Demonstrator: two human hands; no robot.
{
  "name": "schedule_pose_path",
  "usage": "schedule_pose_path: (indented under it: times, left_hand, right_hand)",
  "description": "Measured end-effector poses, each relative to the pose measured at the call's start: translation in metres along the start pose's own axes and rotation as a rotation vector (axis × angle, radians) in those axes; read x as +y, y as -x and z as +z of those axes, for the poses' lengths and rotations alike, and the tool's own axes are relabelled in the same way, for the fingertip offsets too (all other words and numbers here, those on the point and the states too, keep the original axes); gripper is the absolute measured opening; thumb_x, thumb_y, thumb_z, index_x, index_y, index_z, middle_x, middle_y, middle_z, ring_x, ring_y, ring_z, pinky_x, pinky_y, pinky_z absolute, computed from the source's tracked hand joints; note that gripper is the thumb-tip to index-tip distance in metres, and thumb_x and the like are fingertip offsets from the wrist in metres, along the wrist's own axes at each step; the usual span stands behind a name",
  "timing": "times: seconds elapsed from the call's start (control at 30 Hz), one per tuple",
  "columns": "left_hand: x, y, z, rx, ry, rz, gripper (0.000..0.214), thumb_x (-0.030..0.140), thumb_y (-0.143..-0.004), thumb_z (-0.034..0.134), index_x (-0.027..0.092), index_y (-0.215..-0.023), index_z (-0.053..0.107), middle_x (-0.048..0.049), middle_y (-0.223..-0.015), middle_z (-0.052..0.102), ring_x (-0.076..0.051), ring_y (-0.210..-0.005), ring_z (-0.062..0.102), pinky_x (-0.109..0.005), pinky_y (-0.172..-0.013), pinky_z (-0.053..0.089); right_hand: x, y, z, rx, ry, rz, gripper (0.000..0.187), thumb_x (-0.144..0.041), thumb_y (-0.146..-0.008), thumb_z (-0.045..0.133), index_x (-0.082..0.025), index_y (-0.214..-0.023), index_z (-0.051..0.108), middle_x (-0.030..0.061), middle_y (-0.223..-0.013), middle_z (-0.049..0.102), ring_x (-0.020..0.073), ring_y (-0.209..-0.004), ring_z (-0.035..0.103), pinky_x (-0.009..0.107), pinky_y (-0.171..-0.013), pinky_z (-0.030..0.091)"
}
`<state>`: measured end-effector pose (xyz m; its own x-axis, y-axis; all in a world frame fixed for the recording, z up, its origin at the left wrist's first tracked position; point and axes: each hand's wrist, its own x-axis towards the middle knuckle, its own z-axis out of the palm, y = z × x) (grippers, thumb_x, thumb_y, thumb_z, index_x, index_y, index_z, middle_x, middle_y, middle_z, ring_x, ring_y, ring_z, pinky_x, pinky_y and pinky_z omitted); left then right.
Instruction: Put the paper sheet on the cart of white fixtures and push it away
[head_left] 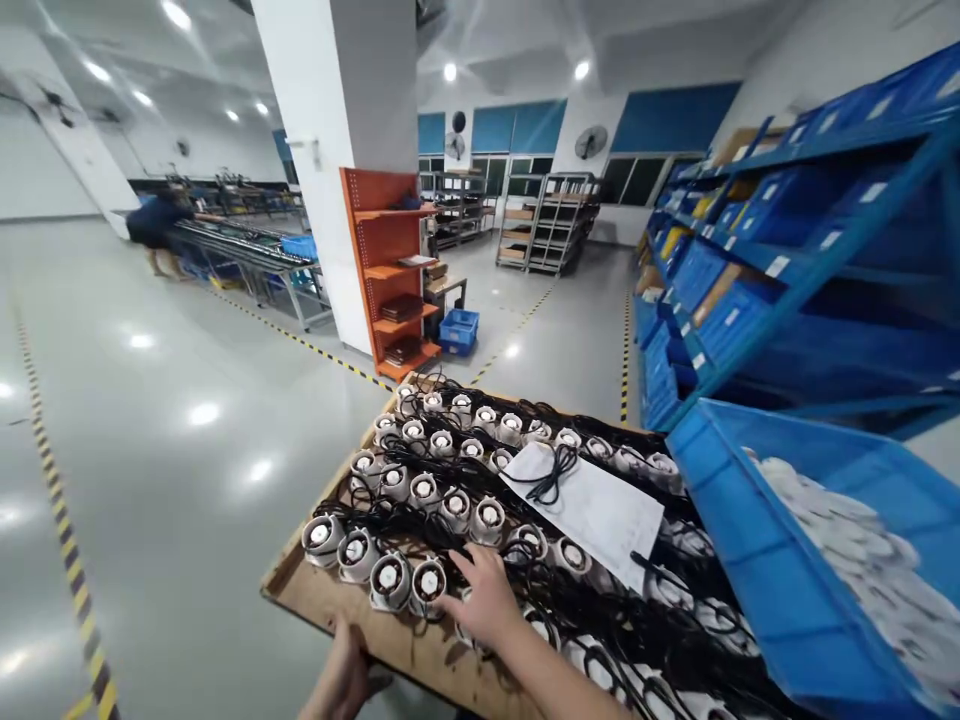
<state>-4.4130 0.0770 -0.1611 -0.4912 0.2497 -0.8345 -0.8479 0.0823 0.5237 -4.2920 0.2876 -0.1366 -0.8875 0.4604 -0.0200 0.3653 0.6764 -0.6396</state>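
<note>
A wooden board [345, 600] carries several white round parts [424, 490] with black cables tangled over them. My left hand [347, 673] grips the board's near edge, fingers curled around it. My right hand [482, 597] lies on top of the parts near the front, fingers spread and flat, touching a white part [430, 583] and the black cables. A white sheet of paper [592, 508] with a coiled cable and a black pen lies on the parts further right.
A blue bin [757, 560] of white pieces sits at the right. Blue shelving [787, 260] with blue bins lines the right side. An orange shelf [386, 270] stands by a white pillar [337, 150]. A person [157, 225] bends at a conveyor line far left.
</note>
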Motion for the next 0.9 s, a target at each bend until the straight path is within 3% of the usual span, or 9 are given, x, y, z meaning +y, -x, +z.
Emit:
schedule_pose_path:
  times: [0.17,0.27,0.5,0.73,0.9]
  left_hand:
    - [0.086,-0.031,0.019,-0.029,0.054,-0.063,0.085,0.078,-0.095,0.005,0.022,-0.147,0.044,-0.0176,-0.130,0.067,-0.034,-0.120,0.062,-0.049,-0.094,0.052]
    - [0.129,-0.058,0.030,0.022,0.061,-0.030,0.084,0.080,-0.094,0.010,0.024,-0.144,0.046,-0.0174,-0.131,0.068,-0.035,-0.118,0.064,-0.049,-0.093,0.053]
    - [0.226,-0.119,0.069,0.063,-0.041,0.023,0.070,0.076,-0.097,0.019,0.024,-0.128,0.054,-0.0141,-0.117,0.071,-0.031,-0.106,0.067,-0.045,-0.087,0.055]
    - [0.320,-0.188,0.130,0.030,-0.219,0.045,0.066,0.076,-0.097,0.021,0.023,-0.116,0.055,-0.0102,-0.098,0.070,-0.028,-0.085,0.064,-0.046,-0.080,0.053]
    - [0.385,-0.230,0.187,-0.102,-0.294,0.014,0.066,0.072,-0.100,0.018,0.021,-0.123,0.053,-0.0116,-0.099,0.071,-0.025,-0.081,0.064,-0.043,-0.081,0.052]
  right_hand:
    - [-0.018,-0.075,0.001,0.061,-0.034,0.033,0.069,-0.046,-0.077,0.085,-0.019,-0.138,0.067,0.0188,-0.149,0.054,0.0368,-0.141,0.047,0.053,-0.124,0.033]
    - [-0.024,-0.117,0.006,0.099,-0.058,0.048,0.067,-0.047,-0.078,0.085,-0.020,-0.137,0.069,0.0182,-0.149,0.054,0.0371,-0.142,0.047,0.054,-0.123,0.034]
    - [-0.014,-0.219,0.019,0.251,0.033,-0.035,0.059,-0.046,-0.084,0.079,-0.017,-0.135,0.070,0.0207,-0.137,0.063,0.0385,-0.132,0.057,0.058,-0.113,0.047]
    - [0.012,-0.319,0.008,0.544,0.228,-0.129,0.043,-0.044,-0.090,0.071,-0.019,-0.125,0.075,0.0170,-0.120,0.070,0.0335,-0.111,0.068,0.051,-0.094,0.060]
    - [0.034,-0.389,-0.015,0.615,0.266,-0.103,0.037,-0.039,-0.092,0.068,-0.019,-0.123,0.075,0.0157,-0.117,0.071,0.0310,-0.110,0.068,0.049,-0.094,0.059]
